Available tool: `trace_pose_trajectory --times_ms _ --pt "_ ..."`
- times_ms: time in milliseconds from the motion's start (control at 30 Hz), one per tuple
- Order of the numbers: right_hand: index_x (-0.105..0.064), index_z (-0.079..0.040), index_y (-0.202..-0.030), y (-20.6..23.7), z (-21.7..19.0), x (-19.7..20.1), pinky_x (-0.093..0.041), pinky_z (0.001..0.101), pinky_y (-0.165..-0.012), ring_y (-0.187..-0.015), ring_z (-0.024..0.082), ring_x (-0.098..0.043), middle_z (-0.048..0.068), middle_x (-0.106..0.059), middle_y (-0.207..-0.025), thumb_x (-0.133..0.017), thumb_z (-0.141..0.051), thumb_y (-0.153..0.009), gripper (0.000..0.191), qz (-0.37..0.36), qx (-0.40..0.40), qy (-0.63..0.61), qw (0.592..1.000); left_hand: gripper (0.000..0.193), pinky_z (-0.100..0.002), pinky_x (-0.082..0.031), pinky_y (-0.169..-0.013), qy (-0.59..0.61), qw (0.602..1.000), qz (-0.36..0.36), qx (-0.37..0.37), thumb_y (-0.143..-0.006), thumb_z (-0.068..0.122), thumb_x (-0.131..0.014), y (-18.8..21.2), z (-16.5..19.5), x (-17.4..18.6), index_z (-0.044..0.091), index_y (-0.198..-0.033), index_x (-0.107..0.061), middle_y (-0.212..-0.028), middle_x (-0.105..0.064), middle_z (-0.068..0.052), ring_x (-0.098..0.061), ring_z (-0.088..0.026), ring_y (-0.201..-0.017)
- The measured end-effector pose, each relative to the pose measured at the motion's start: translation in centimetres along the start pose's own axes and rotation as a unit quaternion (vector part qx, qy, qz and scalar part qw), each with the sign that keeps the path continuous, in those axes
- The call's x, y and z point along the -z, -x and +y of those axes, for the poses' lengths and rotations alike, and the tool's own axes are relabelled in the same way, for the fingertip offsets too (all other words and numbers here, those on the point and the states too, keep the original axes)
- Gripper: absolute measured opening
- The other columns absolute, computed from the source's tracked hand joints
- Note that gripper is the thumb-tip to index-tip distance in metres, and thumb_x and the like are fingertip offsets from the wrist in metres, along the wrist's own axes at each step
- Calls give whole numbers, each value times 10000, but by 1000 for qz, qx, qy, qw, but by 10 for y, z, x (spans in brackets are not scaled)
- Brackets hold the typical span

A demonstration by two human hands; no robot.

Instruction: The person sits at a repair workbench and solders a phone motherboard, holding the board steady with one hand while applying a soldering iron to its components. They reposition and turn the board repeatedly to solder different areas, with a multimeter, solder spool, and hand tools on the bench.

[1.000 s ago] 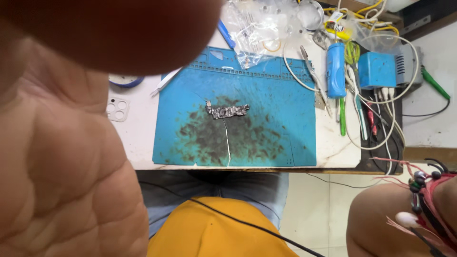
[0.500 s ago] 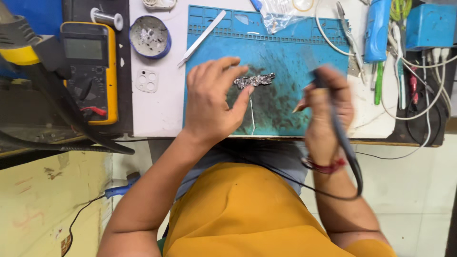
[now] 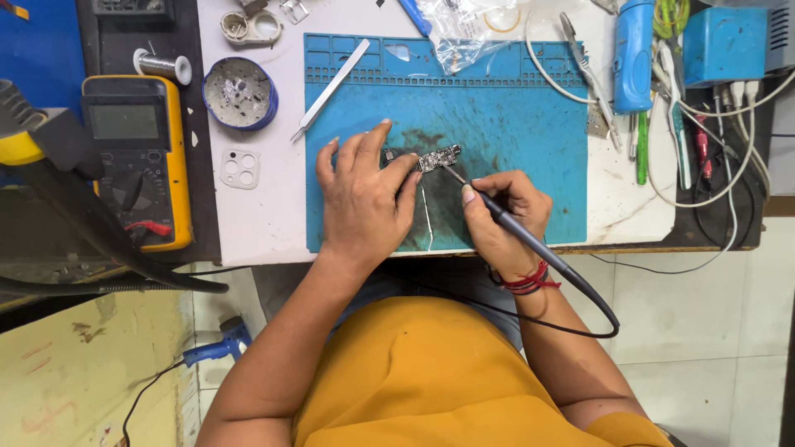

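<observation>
A small circuit board [image 3: 436, 157] lies on the stained blue work mat [image 3: 530, 141]. My left hand [image 3: 360, 194] rests on the mat with its fingertips pressing the board's left end. In my right hand [image 3: 501, 217] is a dark soldering iron [image 3: 489, 207], held like a pen, its tip touching the board's right part. The iron's black cable [image 3: 592, 302] loops down over my right wrist. A thin white wire [image 3: 427, 219] runs from the board toward the mat's near edge.
Left of the mat lie metal tweezers [image 3: 330, 89], a round tin [image 3: 240, 93], a white phone camera frame [image 3: 240, 168] and a yellow multimeter [image 3: 137, 157]. A plastic bag [image 3: 464, 29], a blue tool [image 3: 633, 54], a blue box [image 3: 725, 45] and tangled cables [image 3: 704, 141] crowd the right.
One second ago a hand blocked the lens. Since then both hands came down to the mat; my left hand settled on the board and the soldering iron's tip moved left onto it.
</observation>
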State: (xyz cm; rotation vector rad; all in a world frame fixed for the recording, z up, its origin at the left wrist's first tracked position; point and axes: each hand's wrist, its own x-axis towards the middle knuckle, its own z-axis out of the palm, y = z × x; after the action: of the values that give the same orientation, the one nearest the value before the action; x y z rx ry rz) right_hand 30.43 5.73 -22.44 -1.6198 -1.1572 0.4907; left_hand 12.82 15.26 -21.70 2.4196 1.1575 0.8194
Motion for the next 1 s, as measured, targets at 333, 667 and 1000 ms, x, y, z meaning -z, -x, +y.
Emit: trace_pose_trajectory --times_ms 333,667,1000 --pt "-678 5 -948 -2 -5 0 -420 210 -579 -627 26 -529 -6 -629 -705 -771 -37 -925 104 -3 9 28 1000 204 -549 -252 -1165 -13 1000 2 -3 -935 262 -735 3 -3 -3 151 -1099 -783 -1428 -579 -150 -504 -311 -1300" --pt "-698 1 -957 -3 -7 0 -432 209 -581 -636 24 -547 0 -645 -716 -779 -33 -921 95 -10 16 34 999 200 -548 -246 -1172 -19 1000 -2 -2 -939 265 -734 3 -2 -2 152 -1096 -784 -1426 -580 -147 -504 -302 -1301" --pt "-706 1 -967 -4 -8 0 -451 207 -599 -656 29 -567 13 -667 -745 -779 -34 -920 94 -11 10 22 1000 206 -550 -242 -1173 -20 1000 0 -5 -941 273 -734 3 -1 -1 149 -1097 -785 -1427 -580 -150 -505 -304 -1300"
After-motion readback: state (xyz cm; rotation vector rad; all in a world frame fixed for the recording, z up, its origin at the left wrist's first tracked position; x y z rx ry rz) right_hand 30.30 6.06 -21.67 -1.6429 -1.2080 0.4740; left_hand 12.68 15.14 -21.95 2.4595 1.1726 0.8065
